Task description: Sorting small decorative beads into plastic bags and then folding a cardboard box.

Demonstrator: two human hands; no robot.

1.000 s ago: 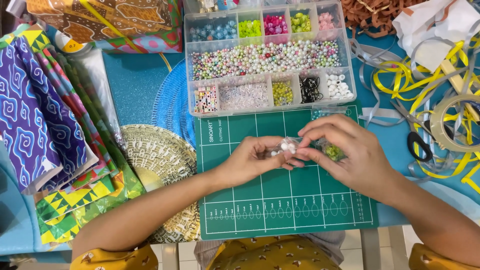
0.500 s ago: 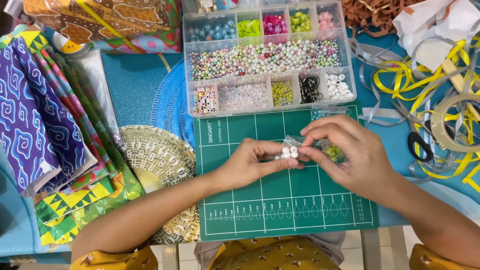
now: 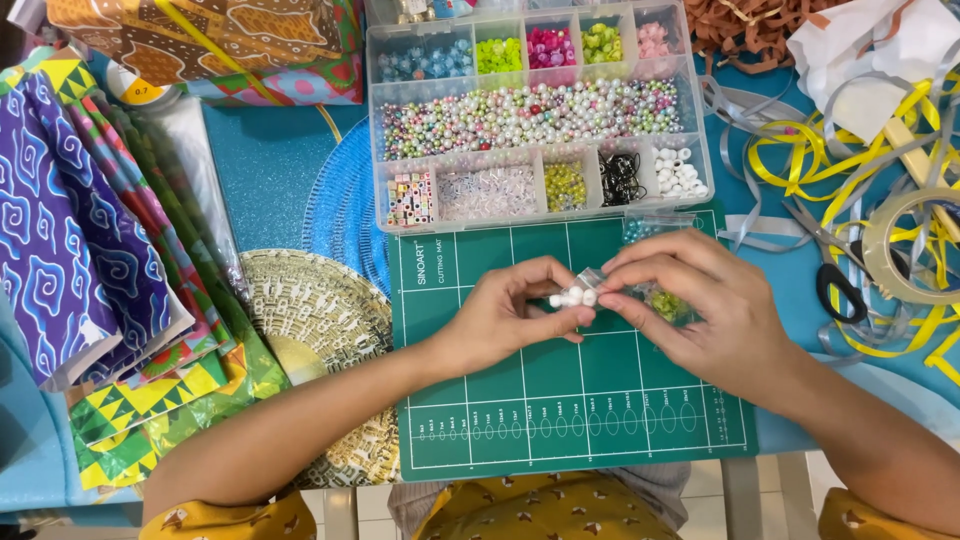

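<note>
Green cutting mat (image 3: 560, 420) filled the near middle of the bench, its front edge running along the bench edge closest to the person, and most of its gridded face lay bare below the hands. Both forearms came in low from the near corners and met over the mat's upper half. The left hand (image 3: 510, 315) curled in from the left, thumb and forefinger pinching a short row of white beads (image 3: 572, 297). The right hand (image 3: 700, 305) arched over from the right, fingertips closed on the other end of the same beads, with a small clear bag of green beads (image 3: 665, 303) tucked under its fingers. The beads sat right between the two hands, above the mat.

Left of the mat, a round gold woven placemat (image 3: 310, 320) touched its edge, and folded patterned fabrics (image 3: 90, 250) crowded the bench's left side. Right of the mat, black-handled scissors (image 3: 835, 290) and a tangle of yellow and grey ribbon (image 3: 860, 160) hemmed things in. Just beyond the mat's far edge, a clear compartment box (image 3: 385, 120) of mixed beads spanned its width, touching it.
</note>
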